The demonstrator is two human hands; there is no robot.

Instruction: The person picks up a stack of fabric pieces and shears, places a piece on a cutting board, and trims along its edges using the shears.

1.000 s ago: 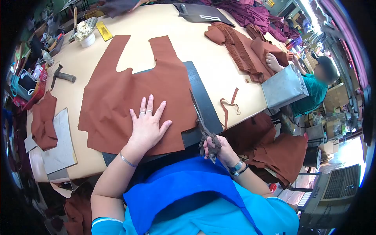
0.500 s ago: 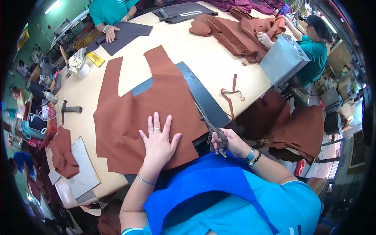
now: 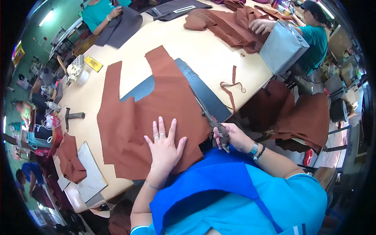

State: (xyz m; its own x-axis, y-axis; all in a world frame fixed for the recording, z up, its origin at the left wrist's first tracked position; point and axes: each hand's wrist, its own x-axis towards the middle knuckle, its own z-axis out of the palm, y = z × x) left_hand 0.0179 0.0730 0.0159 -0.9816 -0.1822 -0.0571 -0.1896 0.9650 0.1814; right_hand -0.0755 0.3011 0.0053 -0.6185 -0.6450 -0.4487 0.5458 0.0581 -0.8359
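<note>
A large brown fabric piece (image 3: 168,98) with two long strips at its far end lies on the table in front of me. My left hand (image 3: 165,149) rests flat on it, fingers spread. My right hand (image 3: 232,138) grips scissors (image 3: 207,114) with dark, wrapped-looking handles. Their long blades run along the fabric's right edge; how far apart the blades are I cannot tell. Beneath the fabric is a dark blue board (image 3: 209,94), showing at the right and between the two strips.
A hammer (image 3: 74,115), a white tub (image 3: 81,76) and a yellow item (image 3: 93,63) sit at the left. Thin brown offcuts (image 3: 232,88) lie right of the board. A metal can (image 3: 284,47) stands at the right edge. Two co-workers handle fabric across the table.
The view has shifted slightly, and my hands keep about the same places on the fabric and scissors. The far-left co-worker has lifted the dark fabric; the right co-worker's hand has moved.
</note>
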